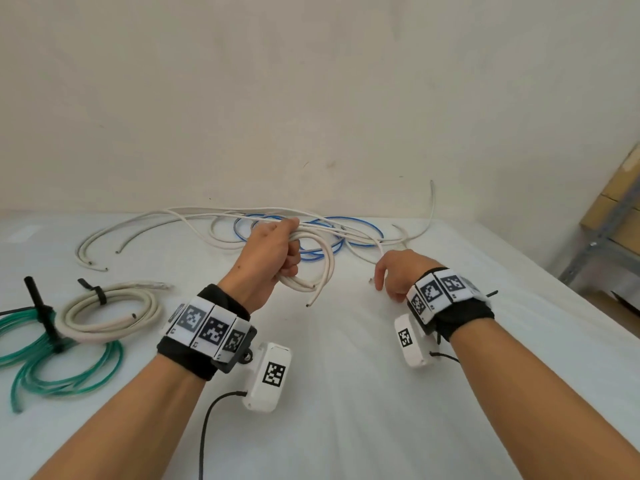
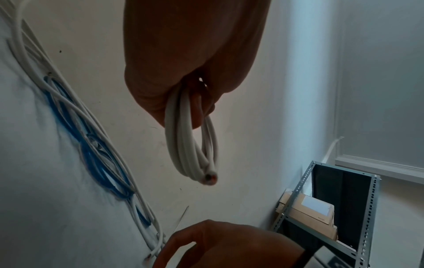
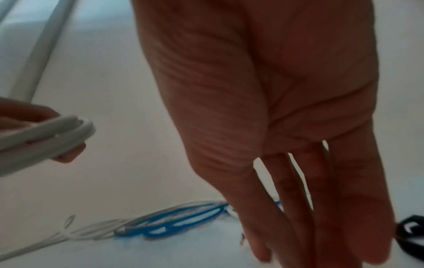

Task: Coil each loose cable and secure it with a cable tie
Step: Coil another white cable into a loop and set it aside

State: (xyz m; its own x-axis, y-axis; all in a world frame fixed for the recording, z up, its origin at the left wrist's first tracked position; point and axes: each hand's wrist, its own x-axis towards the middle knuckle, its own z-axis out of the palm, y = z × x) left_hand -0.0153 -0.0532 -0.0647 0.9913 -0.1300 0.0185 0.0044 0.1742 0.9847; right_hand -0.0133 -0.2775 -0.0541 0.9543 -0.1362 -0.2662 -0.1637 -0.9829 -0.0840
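Observation:
My left hand is lifted over the white table and grips a white cable wound into a small coil. The coil hangs below the fist, its cut end showing. The right wrist view catches the same coil at the left edge. My right hand is to the right of the coil, fingers straight and pointing down at the table, holding nothing. A loose white cable end lies by its fingertips. A small black looped object lies near that hand; I cannot tell what it is.
Loose white cables and a blue cable lie tangled at the back by the wall. At the left lie a beige coil and a green coil, each bound with a black tie. A metal shelf with cardboard boxes stands at the right.

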